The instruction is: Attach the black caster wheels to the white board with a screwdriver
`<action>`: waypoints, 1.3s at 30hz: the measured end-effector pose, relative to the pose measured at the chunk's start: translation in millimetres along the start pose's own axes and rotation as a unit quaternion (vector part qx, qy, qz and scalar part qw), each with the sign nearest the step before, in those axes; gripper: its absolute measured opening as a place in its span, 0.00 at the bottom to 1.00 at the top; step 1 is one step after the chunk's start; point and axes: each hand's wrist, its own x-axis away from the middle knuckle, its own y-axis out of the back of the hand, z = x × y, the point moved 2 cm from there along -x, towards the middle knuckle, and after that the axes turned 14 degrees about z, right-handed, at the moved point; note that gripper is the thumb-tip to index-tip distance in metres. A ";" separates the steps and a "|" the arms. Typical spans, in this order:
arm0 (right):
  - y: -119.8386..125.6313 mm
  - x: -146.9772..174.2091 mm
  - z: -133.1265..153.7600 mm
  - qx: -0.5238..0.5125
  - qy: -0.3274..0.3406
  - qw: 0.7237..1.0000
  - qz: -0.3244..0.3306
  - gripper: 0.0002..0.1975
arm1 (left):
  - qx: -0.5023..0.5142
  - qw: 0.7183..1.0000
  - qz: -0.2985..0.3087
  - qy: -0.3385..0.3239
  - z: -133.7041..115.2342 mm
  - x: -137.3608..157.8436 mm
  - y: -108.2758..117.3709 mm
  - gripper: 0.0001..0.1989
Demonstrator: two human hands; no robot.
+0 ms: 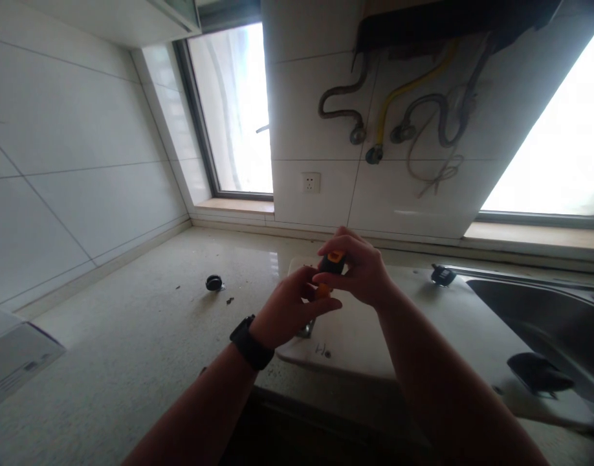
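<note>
My right hand point(358, 268) is wrapped round the upper part of a black-and-orange screwdriver point(333, 262), which stands roughly upright. Lower down, the fingers of my left hand point(290, 304) close about its orange lower section; the tip is hidden. Beneath both hands lies a white panel point(365, 343) on the counter, with a small metal plate point(305, 330) partly covered by my left hand. Black casters sit on this panel at its right: one at the back point(443, 275), another in front point(539, 374). A loose black caster wheel point(213, 283) rests on the counter to the left.
The speckled counter point(146, 336) runs along a tiled wall with a socket point(311, 182). Small dark bits point(230, 300) lie near the loose wheel. A steel sink point(520, 310) is at the right, partly under the panel. A white box point(20, 356) stands far left. Hoses point(389, 97) hang above.
</note>
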 end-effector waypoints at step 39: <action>21.1 10.6 -8.9 -0.298 -0.024 0.945 0.132 0.22 | 0.015 0.987 0.155 -0.033 1.5 -5.3 6.9 0.13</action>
